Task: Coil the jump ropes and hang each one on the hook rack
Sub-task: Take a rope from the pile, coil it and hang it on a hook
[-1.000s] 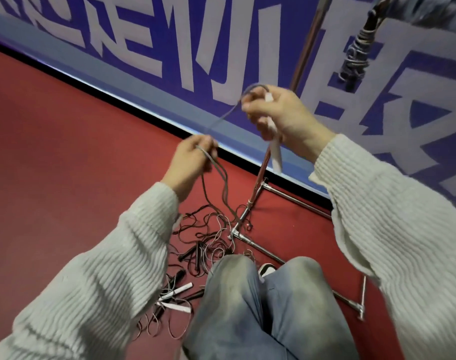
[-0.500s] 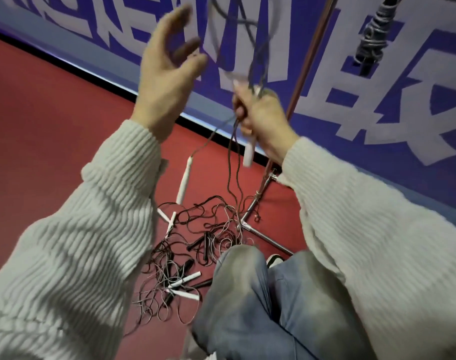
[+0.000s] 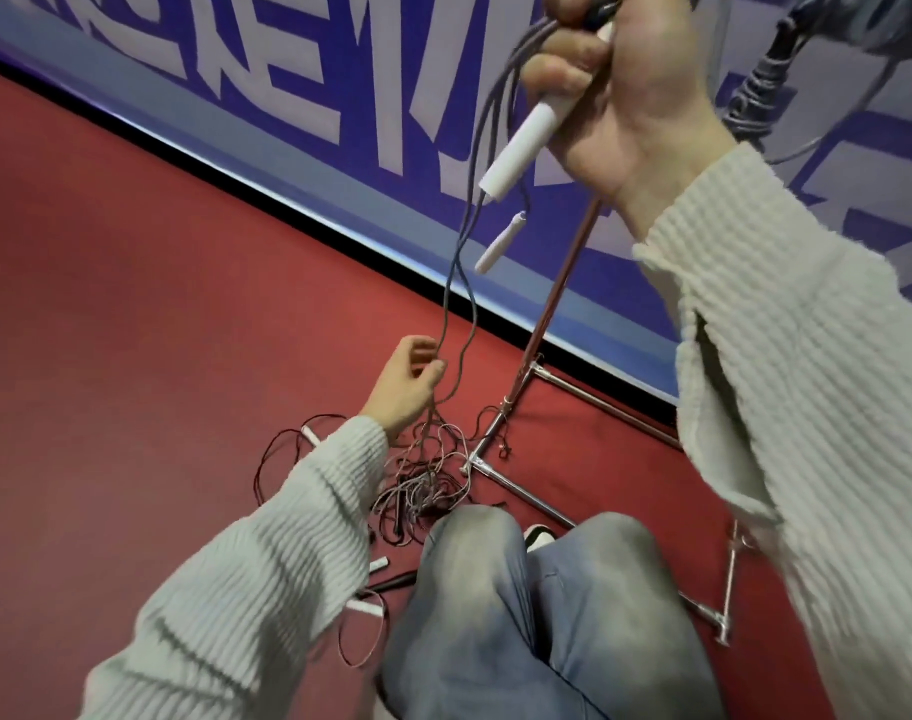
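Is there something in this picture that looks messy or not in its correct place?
Yes. A tangled pile of ropes lies knotted on the red floor beside the rack's metal base, with loose handles scattered near the knees. The right hand grips a white handle; the left hand pinches its cord.

floor [image 3: 131,304]: red
wall banner [image 3: 298,59]: blue, pale lettering
sleeves [image 3: 266,553]: cream, ribbed
rope handle [image 3: 521,142]: white
held cord [image 3: 456,283]: grey
trousers [image 3: 495,615]: faded blue

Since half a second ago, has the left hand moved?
Yes. The left hand has dropped from up against the blue wall banner to low over the red floor, its fingers on the hanging rope.
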